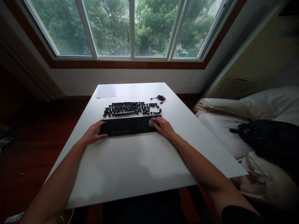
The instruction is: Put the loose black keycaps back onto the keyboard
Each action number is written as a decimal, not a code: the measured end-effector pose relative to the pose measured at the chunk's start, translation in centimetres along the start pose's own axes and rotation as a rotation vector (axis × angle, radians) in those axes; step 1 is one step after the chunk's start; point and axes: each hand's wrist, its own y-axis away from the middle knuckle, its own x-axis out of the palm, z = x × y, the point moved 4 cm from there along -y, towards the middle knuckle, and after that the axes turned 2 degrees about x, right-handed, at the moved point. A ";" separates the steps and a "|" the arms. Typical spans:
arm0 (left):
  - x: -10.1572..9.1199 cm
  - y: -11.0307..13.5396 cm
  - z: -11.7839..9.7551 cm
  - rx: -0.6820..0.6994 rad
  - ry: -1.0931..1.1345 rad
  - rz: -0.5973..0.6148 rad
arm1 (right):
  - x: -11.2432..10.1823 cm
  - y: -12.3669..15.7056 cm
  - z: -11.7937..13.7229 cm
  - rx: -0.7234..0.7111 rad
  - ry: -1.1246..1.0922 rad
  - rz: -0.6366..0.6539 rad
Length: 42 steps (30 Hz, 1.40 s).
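A black keyboard (pixel 128 125) lies across the middle of the white table (pixel 140 161). My left hand (pixel 93 133) rests at the keyboard's left end, fingers closed round its edge. My right hand (pixel 163 127) sits on the keyboard's right end and presses a small grey cloth (pixel 151 122) against it. Just behind the keyboard, several loose black keycaps (pixel 130 109) are laid out in rows.
A purple keycap puller (pixel 160 97) with a wire handle lies behind the keycaps. A sheet of paper (pixel 106 91) sits at the far left corner. A bed with white bedding (pixel 254 105) and a black bag (pixel 268 137) stands right of the table. Windows fill the far wall.
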 end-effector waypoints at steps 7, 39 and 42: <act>0.0 0.0 0.0 -0.003 -0.007 -0.001 | 0.1 -0.1 -0.2 -0.003 -0.001 0.004; 0.0 0.2 0.2 -0.013 -0.005 0.005 | 0.2 -0.2 -0.4 0.011 -0.023 0.006; 0.0 0.2 0.2 -0.007 -0.001 0.005 | 0.2 -0.2 -0.4 0.014 -0.021 -0.002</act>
